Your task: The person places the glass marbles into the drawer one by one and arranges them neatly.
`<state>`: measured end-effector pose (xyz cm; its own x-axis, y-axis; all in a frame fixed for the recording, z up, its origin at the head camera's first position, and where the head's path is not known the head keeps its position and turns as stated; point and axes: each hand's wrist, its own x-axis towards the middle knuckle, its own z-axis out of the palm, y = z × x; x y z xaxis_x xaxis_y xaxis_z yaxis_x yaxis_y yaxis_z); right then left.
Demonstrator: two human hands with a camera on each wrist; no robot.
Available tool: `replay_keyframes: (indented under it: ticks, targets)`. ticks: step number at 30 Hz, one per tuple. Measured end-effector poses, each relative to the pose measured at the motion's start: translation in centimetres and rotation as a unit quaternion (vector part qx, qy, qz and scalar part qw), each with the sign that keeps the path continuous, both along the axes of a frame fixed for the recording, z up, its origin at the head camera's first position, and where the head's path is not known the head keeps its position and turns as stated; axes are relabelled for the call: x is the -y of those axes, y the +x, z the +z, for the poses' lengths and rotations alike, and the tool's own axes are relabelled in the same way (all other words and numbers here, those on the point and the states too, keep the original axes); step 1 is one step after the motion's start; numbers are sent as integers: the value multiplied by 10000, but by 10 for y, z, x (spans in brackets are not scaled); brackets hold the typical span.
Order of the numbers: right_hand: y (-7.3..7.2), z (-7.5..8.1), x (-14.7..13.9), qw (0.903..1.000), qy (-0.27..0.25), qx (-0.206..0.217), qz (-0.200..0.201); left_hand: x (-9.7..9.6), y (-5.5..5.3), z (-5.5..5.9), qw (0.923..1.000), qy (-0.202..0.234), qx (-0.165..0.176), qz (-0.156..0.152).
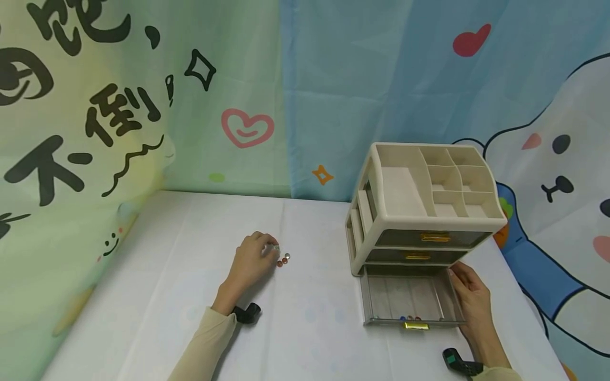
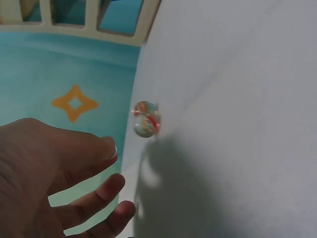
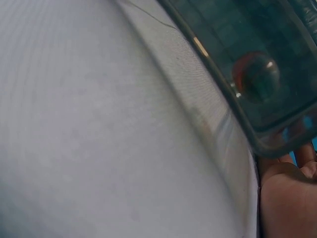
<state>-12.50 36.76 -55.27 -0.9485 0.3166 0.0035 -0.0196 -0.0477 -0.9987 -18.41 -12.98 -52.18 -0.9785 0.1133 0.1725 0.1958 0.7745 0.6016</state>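
Observation:
Above the white tabletop my left hand [image 1: 253, 261] has its thumb and fingertips brought together at a clear glass marble [image 1: 276, 247]; the left wrist view mostly hides that contact. Close beside the fingertips lies a small cluster of marbles [image 1: 285, 260], clear and reddish, also visible as glass marbles [image 2: 146, 120] in the left wrist view. My right hand [image 1: 473, 296] rests along the right side of a transparent drawer [image 1: 405, 293], fingers reaching back toward the cabinet and partly hidden. Several coloured marbles [image 1: 411, 318] lie along the drawer's front; a reddish marble [image 3: 256, 77] shows through its wall.
The cream desktop cabinet [image 1: 405, 222] stands at the right, its bottom drawer pulled out and two upper drawers closed. Compartments divide its top. Printed cloth [image 1: 329, 95] hangs behind and left of the table. Each wrist wears a black camera [image 1: 247, 313].

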Motion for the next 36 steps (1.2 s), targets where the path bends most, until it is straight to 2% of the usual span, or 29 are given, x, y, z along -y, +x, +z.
replay_keyframes:
  ticks: [6,13,19,26,36]
  targets:
    - [0,-1,0,10000,-50,5,-39,0,5,7,9999,135,-63,-59]
    - [-1,0,1,9999,-115,-27,-39,-13,16,18,9995,93,-204,-201]
    - [1,1,2,9997,-212,-105,-40,-32,22,23,9967,25,-547,-594]
    - [-1,0,2,9999,-78,-84,-109,-54,24,23,9917,-22,-849,-961]
    - [-1,0,2,9998,-117,-50,-139,-74,26,33,9867,53,-949,-1322]
